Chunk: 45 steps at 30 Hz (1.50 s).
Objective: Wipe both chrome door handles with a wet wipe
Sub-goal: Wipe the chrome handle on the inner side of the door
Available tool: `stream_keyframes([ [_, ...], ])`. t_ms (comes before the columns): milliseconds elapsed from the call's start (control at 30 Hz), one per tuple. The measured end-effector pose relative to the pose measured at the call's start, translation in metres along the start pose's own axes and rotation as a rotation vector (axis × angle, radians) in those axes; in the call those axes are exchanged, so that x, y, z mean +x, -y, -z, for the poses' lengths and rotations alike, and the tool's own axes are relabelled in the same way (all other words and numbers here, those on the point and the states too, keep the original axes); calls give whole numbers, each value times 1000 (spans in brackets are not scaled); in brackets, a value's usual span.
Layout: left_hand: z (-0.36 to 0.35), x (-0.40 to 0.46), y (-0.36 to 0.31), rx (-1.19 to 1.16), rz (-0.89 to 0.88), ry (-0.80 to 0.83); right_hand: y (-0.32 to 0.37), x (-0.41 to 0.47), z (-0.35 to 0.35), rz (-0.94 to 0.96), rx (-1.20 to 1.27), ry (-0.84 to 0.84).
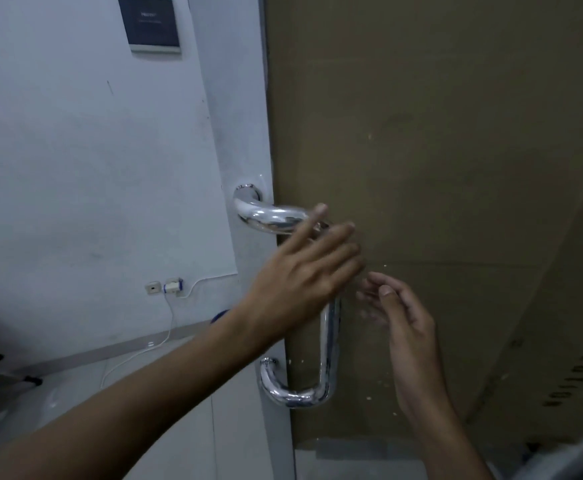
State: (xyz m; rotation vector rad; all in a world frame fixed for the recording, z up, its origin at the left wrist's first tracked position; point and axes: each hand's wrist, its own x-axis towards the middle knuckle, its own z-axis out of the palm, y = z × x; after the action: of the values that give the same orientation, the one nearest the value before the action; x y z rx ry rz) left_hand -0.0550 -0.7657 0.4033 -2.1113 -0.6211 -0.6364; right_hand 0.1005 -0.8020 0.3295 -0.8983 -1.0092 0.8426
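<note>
A chrome pull handle runs down the edge of a glass door, bent at top and bottom into round mounts. My left hand lies across its upper part with fingers spread and straight, hiding the middle of the bar. My right hand hovers just right of the bar, fingers loosely apart and blurred. No wet wipe shows in either hand. Only one handle is in view.
Brown cardboard covers the door's glass behind the handle. A white wall stands to the left with a dark panel up high, a socket with a plugged charger and a cable trailing to the floor.
</note>
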Motion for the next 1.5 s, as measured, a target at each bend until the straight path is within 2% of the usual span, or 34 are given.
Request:
stream_keyframes([
  [133, -5, -24, -30, 46, -206, 244, -1, -5, 16, -14, -54, -13],
  [200, 0, -37, -33, -10, -222, 254, 1, -11, 23, -10, -89, -9],
  [267, 6, -42, -33, -141, -156, 194, 6, -16, 24, 13, -115, 13],
  [333, 15, -43, -37, -372, 39, 126, 14, -23, 22, 46, -121, 48],
  [467, 32, -40, -48, -966, 601, -31, 30, -34, 15, 87, -99, 179],
  [533, 37, -39, -51, -1160, 807, -35, 34, -36, 12, 74, -103, 240],
  [633, 38, -41, -54, -1326, 1019, -27, 35, -37, 8, 51, -131, 319],
  [733, 38, -44, -57, -1473, 1131, -35, 36, -35, 2, 63, -186, 347],
  [800, 38, -47, -57, -1504, 1155, -51, 38, -35, -3, 73, -218, 350],
  [1033, 47, -48, -42, -1473, 1040, -40, 58, -29, -16, 142, -318, 347],
  [1200, 53, -51, -34, -1542, 969, -26, 65, -24, -22, 183, -324, 361],
  [1367, 51, -52, -25, -1424, 976, -133, 80, -12, -33, 236, -377, 418],
  [1500, 52, -45, -6, -1372, 1014, -208, 98, 10, -44, 305, -384, 391],
])
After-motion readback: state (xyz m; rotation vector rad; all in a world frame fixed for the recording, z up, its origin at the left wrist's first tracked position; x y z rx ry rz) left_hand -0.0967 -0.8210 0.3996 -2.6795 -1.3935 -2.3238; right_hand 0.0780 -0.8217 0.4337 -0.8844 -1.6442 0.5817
